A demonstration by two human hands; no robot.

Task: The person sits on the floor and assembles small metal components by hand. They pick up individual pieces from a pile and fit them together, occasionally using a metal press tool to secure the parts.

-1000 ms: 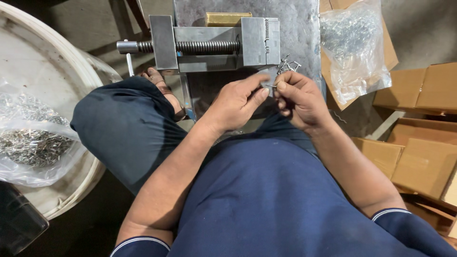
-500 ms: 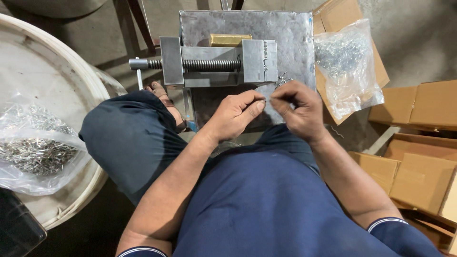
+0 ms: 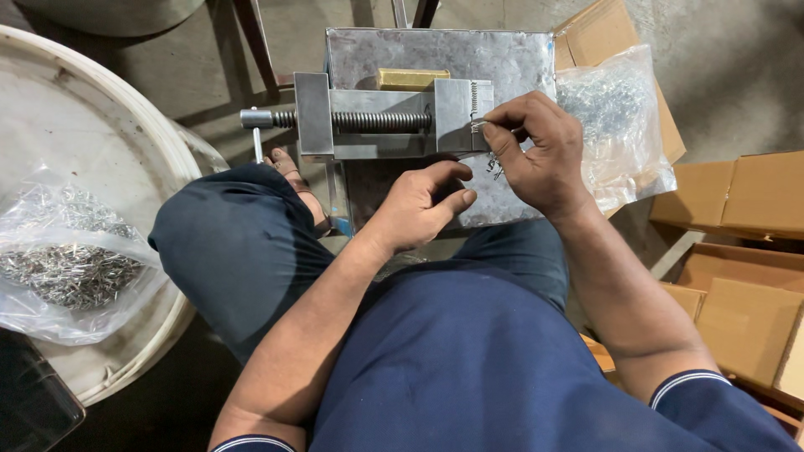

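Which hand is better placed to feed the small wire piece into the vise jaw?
The right hand: it pinches the small wire piece right at the vise jaw. The left hand sits lower, apparently empty.

vise (image 3: pixel 381 121): dull grey metal, threaded screw
plate (image 3: pixel 435 59): scuffed, matt steel
block (image 3: pixel 412 79): brass-coloured, smooth
bags (image 3: pixel 615 125): clear glossy plastic, crinkled
clips (image 3: pixel 494 163): shiny wire
boxes (image 3: pixel 766 197): matt brown cardboard
trousers (image 3: pixel 239 251): dark blue cloth
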